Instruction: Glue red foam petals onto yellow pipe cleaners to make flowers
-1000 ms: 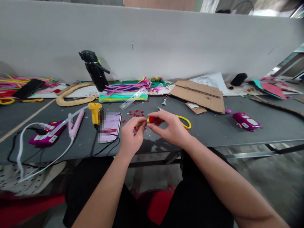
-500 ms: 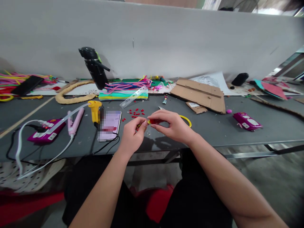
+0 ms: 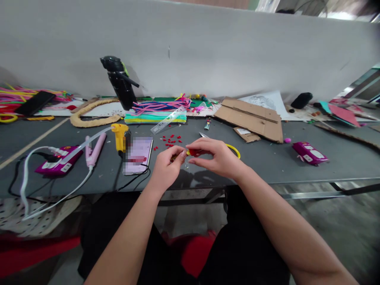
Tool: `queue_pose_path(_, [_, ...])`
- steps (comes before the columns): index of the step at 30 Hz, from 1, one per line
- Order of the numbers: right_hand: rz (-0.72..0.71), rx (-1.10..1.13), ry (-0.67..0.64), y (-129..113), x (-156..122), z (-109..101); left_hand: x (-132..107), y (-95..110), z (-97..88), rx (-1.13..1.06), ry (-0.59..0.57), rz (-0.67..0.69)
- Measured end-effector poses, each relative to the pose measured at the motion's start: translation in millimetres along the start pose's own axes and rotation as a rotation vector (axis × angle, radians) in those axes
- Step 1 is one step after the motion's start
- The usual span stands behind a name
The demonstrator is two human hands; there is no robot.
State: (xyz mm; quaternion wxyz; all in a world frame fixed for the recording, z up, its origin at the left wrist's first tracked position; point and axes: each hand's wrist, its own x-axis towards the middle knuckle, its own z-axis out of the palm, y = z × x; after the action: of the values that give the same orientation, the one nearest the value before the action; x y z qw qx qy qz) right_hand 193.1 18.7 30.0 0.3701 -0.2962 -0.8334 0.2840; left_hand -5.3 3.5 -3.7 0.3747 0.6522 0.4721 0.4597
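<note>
Close together over the table, my two hands are at a small red-and-yellow piece (image 3: 192, 152); its exact kind is too small to tell. My left hand (image 3: 168, 162) is closed, pinching the yellow end between thumb and fingers. My right hand (image 3: 215, 156) curls its fingers over the red part, with the thumb a little lower. Beneath the right hand lie scissors (image 3: 234, 149), with only the blade tip and part of the yellow handle showing. Several tiny red pieces (image 3: 171, 140) are scattered just beyond the left hand.
Left of my hands are a phone (image 3: 139, 154), a yellow glue gun (image 3: 119, 136), a pink flat iron (image 3: 95, 150) and a purple power block (image 3: 59, 160) with cables. Behind stand pipe cleaners (image 3: 154, 116), a ruler (image 3: 168, 120), a black bottle (image 3: 120, 85) and cardboard (image 3: 252, 120).
My right thumb has dropped slightly away from its fingers, widening the gap. The left hand keeps its pinch. The view has shifted a little.
</note>
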Motion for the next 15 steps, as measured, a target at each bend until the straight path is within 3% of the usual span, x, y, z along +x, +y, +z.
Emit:
queue_pose_path(6, [-0.036, -0.024, -0.039, 1.0, 0.3, -5.8, 3.0, 0.1, -4.3, -0.124, -0.113, -0.124])
queue_pose_path(15, [-0.064, -0.055, -0.049, 5.2, 0.5, -6.9, 3.3, 3.1, -4.6, -0.094, -0.158, -0.120])
